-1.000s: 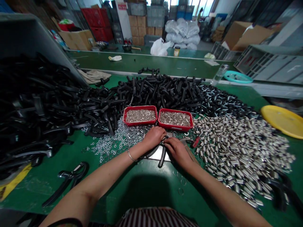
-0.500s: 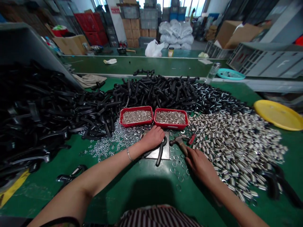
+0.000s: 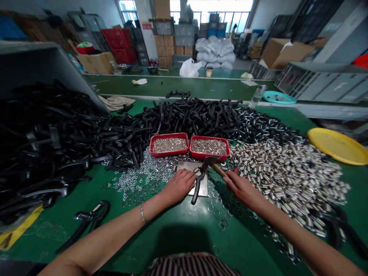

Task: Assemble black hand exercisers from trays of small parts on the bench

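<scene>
On a square metal plate (image 3: 204, 189) lies a black curved plastic handle (image 3: 196, 191). The fingers of my left hand (image 3: 181, 184) are closed at its upper left side, with a small silver cylinder (image 3: 197, 170) showing at the fingertips. My right hand (image 3: 238, 187) grips a hammer (image 3: 220, 170) by its wooden handle. The hammer's dark head is raised over the top of the black handle, slightly blurred. Thin metal rings (image 3: 214, 201) lie right of the plate.
Two red trays (image 3: 169, 154) of small metal pins stand behind the plate. Black handles (image 3: 198, 117) are heaped behind and left, silver cylinders (image 3: 290, 176) right, small nuts (image 3: 135, 180) left. A joined black part (image 3: 93, 216) lies front left, a yellow lid (image 3: 336, 145) far right.
My right hand has lifted the hammer from beside the plate to over the black handle. My left hand has drawn back slightly towards me and left. The view has tilted up a little.
</scene>
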Tool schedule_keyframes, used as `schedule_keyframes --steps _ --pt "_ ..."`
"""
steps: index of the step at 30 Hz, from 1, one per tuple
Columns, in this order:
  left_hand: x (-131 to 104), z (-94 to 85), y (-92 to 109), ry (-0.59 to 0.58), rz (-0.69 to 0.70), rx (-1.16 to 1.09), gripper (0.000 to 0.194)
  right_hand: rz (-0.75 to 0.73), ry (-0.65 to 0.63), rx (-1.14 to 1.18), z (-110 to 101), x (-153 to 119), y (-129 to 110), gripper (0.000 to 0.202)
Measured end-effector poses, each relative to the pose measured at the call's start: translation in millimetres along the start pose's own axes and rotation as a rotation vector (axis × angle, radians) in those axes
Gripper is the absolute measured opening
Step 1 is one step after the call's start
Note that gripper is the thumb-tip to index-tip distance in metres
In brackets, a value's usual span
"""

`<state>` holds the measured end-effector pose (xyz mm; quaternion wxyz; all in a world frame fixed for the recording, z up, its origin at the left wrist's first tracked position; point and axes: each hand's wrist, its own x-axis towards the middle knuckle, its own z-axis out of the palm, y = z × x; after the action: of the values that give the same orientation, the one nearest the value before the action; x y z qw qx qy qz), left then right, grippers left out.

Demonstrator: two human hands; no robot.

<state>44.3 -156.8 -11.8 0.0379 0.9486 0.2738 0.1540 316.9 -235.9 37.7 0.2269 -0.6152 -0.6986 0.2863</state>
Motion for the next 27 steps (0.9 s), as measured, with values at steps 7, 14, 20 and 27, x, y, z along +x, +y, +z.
schedule_keyframes --steps 7,14,20,27 --pt "-2 2.1 6 0.0 -0.086 -0.083 0.03 -0.031 0.036 -0.21 15 17 -2 0.031" --pt "25 -40.8 -91 0.176 -0.461 0.047 0.025 -0.036 -0.014 -0.142 16 -5 -13 0.033" --pt "49 -52.1 -166 -0.186 -0.672 0.341 0.021 0.31 -0.23 0.33 27 -38 5 0.04" --pt "48 -42.6 -163 -0.175 -0.604 0.386 0.027 0.188 0.003 -0.116 5 -47 62 0.035"
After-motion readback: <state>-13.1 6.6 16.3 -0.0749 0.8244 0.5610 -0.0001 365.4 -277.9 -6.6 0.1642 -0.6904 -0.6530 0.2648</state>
